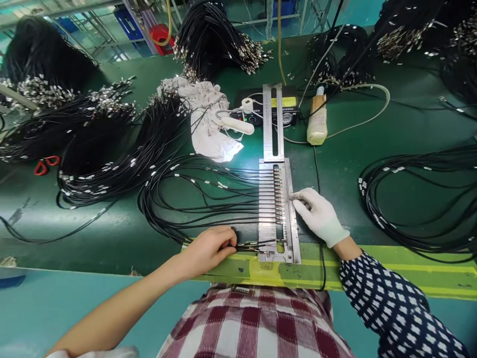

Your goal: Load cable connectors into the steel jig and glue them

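The left hand (214, 248) pinches thin black cables (248, 245), fingertips closed on them; their ends reach the slotted metal fixture (269, 209) just beyond those fingers. The gloved right hand (318, 213) has its finger and thumb slightly apart, touching the fixture's far edge.

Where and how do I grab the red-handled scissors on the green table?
The best grip is probably both red loops of the scissors, pinched together from above and the near left. They lie flat and uncovered, while bundled black cables crowd their right side.
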The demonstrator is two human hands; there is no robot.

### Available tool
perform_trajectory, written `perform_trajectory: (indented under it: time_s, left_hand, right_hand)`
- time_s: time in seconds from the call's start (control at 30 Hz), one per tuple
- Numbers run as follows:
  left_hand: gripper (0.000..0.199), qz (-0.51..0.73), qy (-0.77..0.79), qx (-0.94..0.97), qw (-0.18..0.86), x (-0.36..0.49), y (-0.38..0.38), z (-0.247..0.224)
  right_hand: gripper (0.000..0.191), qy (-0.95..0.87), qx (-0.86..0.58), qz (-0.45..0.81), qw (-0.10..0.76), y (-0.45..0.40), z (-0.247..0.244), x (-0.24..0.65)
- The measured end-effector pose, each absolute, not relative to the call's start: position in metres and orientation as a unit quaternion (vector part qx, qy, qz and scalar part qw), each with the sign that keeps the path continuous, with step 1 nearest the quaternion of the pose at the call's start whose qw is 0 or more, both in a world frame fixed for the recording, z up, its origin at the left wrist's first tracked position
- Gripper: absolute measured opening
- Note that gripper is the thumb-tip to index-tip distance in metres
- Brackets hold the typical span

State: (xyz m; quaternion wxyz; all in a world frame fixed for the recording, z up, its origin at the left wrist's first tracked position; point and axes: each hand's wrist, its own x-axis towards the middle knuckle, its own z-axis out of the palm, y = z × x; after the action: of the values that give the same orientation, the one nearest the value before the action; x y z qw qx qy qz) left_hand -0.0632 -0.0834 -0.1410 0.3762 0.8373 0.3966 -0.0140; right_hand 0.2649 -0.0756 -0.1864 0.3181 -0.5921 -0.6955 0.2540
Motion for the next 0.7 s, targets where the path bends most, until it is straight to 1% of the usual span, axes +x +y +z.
perform_trajectory:
  time_s: [0.07, 0.13, 0.2, 0.27, 0.37, 0.53, 0.7]
  left_hand:
    - [0.004, 0.010, 0.391, 0.833, 0.391, -0.061, -0.085, -0.142]
    - [0.012, 0.033, 0.373, 0.837, 0.399, -0.054, -0.088, -0.145]
    - [0.016, 0.047, 0.365, 0.843, 0.393, -0.044, -0.091, -0.149]
    - [0.013, 0.053, 0.373, 0.844, 0.382, -0.035, -0.094, -0.152]
    - [0.002, 0.067, 0.392, 0.826, 0.400, -0.029, -0.094, -0.154]
    - [0.007, 0.088, 0.419, 0.786, 0.446, -0.045, -0.086, -0.153]
    - [0.012, 0.056, 0.444, 0.795, 0.409, -0.077, -0.086, -0.150]
  right_hand:
    - [0.018, -0.694, -0.593, 0.256, 0.317, -0.075, -0.188, 0.265]
    - [0.018, -0.693, -0.596, 0.257, 0.313, -0.075, -0.189, 0.266]
    - [0.018, -0.692, -0.598, 0.258, 0.312, -0.075, -0.190, 0.266]
    - [0.018, -0.693, -0.597, 0.257, 0.312, -0.075, -0.189, 0.266]
    - [0.018, -0.694, -0.595, 0.258, 0.313, -0.075, -0.189, 0.266]
    - [0.019, -0.693, -0.594, 0.259, 0.316, -0.075, -0.189, 0.265]
    - [0.019, -0.694, -0.594, 0.256, 0.316, -0.075, -0.189, 0.266]
